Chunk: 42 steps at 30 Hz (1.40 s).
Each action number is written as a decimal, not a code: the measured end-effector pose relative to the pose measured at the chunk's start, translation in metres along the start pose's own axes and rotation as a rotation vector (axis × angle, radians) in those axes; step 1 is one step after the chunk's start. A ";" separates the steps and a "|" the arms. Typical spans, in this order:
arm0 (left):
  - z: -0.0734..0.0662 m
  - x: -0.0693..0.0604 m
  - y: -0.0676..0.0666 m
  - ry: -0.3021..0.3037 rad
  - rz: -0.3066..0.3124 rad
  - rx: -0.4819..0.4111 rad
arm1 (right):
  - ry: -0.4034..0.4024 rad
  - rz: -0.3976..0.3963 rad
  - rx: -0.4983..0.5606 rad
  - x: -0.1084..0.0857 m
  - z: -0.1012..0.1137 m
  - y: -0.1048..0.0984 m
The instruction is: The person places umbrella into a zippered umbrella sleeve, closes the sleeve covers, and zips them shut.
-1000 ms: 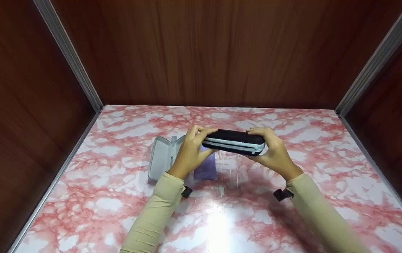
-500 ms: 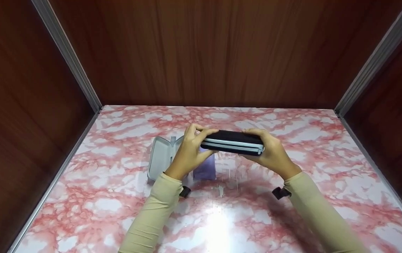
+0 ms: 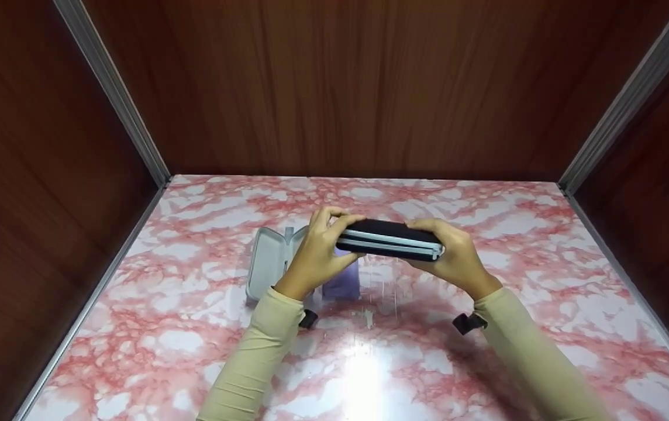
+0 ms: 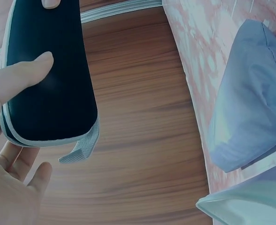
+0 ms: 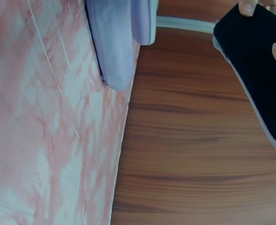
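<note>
A black zip case (image 3: 393, 235) with a pale blue zipper band is held above the table between both hands. My left hand (image 3: 318, 252) grips its left end, one finger or thumb on top and others beneath. At the right end, my right hand (image 3: 454, 254) holds it the same way. In the left wrist view the closed case (image 4: 48, 79) shows a fabric loop at one end. The right wrist view has the case (image 5: 259, 70) with fingertips on its flat side.
An open grey case (image 3: 265, 266) lies on the marbled table (image 3: 182, 339), partly behind the left hand. A purple pouch (image 3: 341, 282) lies beside it, below the held case. Wooden panels (image 3: 334, 88) with metal edges stand at the back and both sides.
The held case has tipped and shifted slightly, its zipper side turning a little. Both hands keep their grip with small finger shifts. The things on the table have not moved.
</note>
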State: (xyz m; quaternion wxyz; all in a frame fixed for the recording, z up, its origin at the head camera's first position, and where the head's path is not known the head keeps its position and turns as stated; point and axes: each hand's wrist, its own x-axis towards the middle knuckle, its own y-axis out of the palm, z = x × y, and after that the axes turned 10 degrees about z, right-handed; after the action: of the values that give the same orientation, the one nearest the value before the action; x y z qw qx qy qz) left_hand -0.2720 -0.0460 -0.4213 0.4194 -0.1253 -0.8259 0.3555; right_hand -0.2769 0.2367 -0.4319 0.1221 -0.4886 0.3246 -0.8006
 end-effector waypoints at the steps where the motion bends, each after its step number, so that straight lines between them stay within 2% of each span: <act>1: -0.001 0.000 0.000 0.005 -0.002 0.009 | 0.004 -0.006 0.003 0.000 0.001 0.000; 6: -0.012 0.004 0.000 0.058 -0.027 0.058 | 0.009 -0.020 0.029 0.000 0.003 0.002; 11: -0.032 0.012 0.003 0.153 -0.068 0.067 | 0.001 -0.016 0.017 0.001 0.002 0.006; 15: -0.049 0.017 0.007 0.180 -0.080 0.093 | 0.002 -0.027 -0.016 0.000 0.002 0.007; 26: -0.079 0.027 0.020 0.165 -0.054 0.151 | -0.005 -0.043 -0.045 0.000 0.002 0.009; 36: -0.092 0.034 0.034 0.095 -0.092 0.408 | -0.009 -0.022 -0.015 0.002 0.006 0.010; 42: -0.096 0.036 0.036 0.054 -0.087 0.422 | -0.010 -0.018 -0.013 0.003 0.006 0.009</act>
State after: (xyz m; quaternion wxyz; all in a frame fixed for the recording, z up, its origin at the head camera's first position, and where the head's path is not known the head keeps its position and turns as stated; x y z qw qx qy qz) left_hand -0.2226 0.0444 -0.3869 0.4734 -0.0087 -0.7262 0.4984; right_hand -0.2743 0.2255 -0.4335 0.1133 -0.4964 0.3247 -0.7971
